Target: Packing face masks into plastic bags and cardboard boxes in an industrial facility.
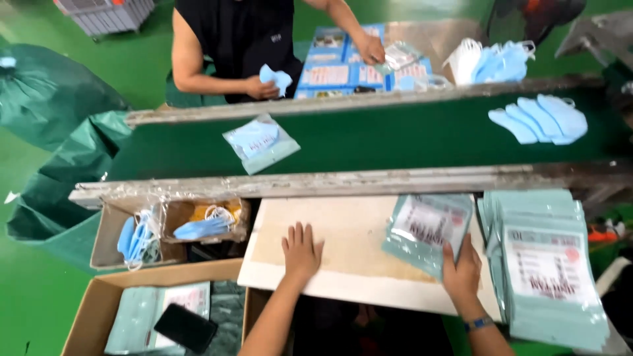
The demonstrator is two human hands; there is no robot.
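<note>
Right now my right hand point(461, 269) pinches the near edge of a pale green pouch point(427, 231) lying at the board's point(330, 264) right end, fingers curled over it. My left hand point(301, 252) rests flat and open on the bare middle of the board, well apart from the pouch. Just beside my right hand, past the board's right edge, sits a stack of pouches point(544, 264). Beyond the far edge runs the green conveyor belt point(395, 138), carrying one filled bag point(260, 143) and several blue masks point(541, 117).

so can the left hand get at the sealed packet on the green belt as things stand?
Probably yes: left hand lies flat and empty on the board, and only the low rail sits between it and the packet.
</note>
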